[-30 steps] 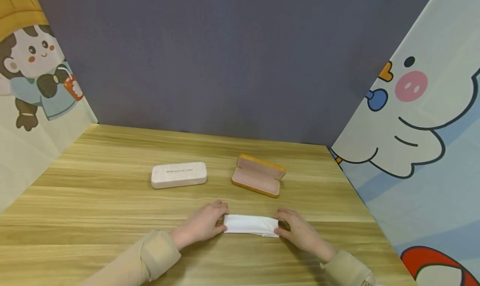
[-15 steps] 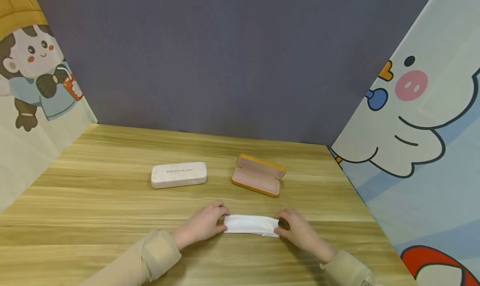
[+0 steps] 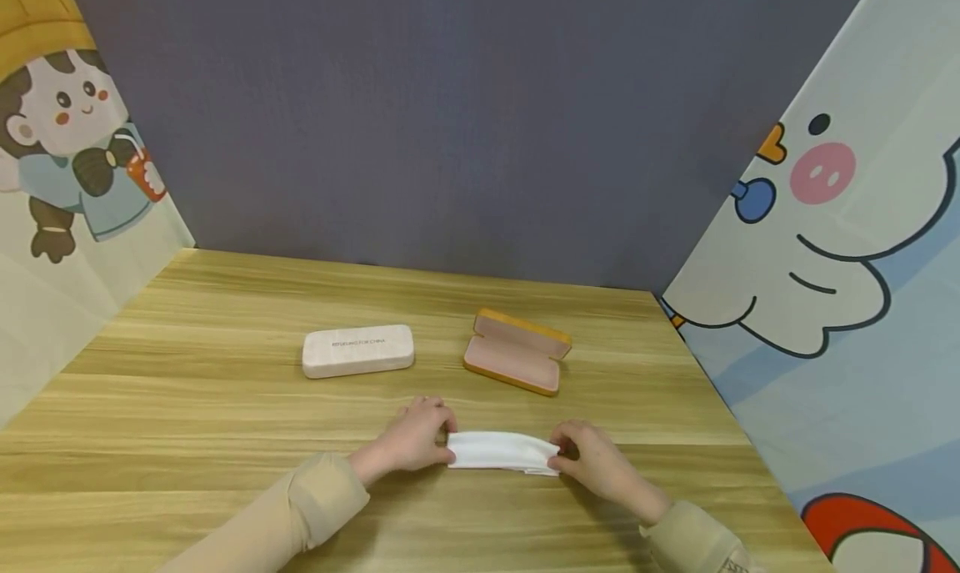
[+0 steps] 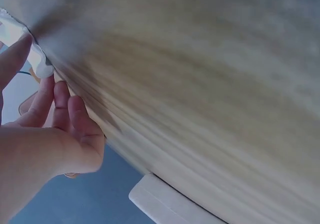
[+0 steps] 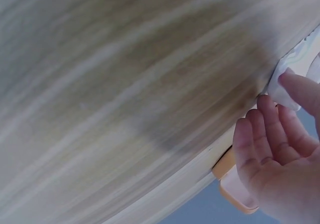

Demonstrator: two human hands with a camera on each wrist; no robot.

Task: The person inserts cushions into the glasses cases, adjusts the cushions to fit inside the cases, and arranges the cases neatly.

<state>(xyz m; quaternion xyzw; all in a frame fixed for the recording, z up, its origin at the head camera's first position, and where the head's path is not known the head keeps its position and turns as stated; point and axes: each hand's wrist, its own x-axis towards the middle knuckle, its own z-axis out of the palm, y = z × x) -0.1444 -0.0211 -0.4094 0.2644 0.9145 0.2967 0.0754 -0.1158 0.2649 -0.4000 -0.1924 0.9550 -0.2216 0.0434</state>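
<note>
A white cloth, folded into a narrow strip, lies on the table between the two hands. My left hand pinches its left end between thumb and fingers. At the other end my right hand pinches the strip, thumb at the near edge and fingers at the far edge. In the left wrist view the cloth shows layered folds beside the thumb. The right wrist view has the cloth's end between thumb and forefinger, the other fingers bent near the tabletop.
Beyond the right hand stands an orange glasses case with its lid up and a pink lining. A closed white glasses case with printed lettering lies to its left. A dark panel backs the wooden table; printed cartoon sheets flank it.
My left hand has shifted slightly away from me at the cloth's left end. The right hand and the cloth's right end have edged a little to the right. Both cases stay put.
</note>
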